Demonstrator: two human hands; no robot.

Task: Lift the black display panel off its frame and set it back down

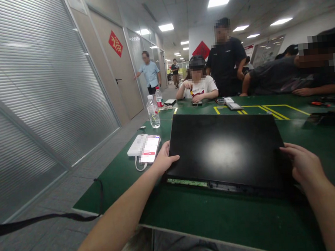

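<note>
A large flat black display panel (227,151) is tilted up off the green table (215,218), its glossy face toward me. Along its lower edge a strip of green circuit board (186,182) is exposed. My left hand (166,159) grips the panel's left side, thumb on the front face and fingers hidden behind. On the opposite side my right hand (305,163) holds the right edge, fingertips at the rim. Left of my left hand lies a lit phone (150,149), beside a white power bank (136,145) with a white cable.
Two plastic bottles (153,113) stand behind the phone. Yellow tape lines (256,109) mark the far tabletop, with white boxes (232,104) near them. A seated person (203,86) handles a small item across the table. Tools (322,103) lie at the right. A black strap (61,218) hangs at left.
</note>
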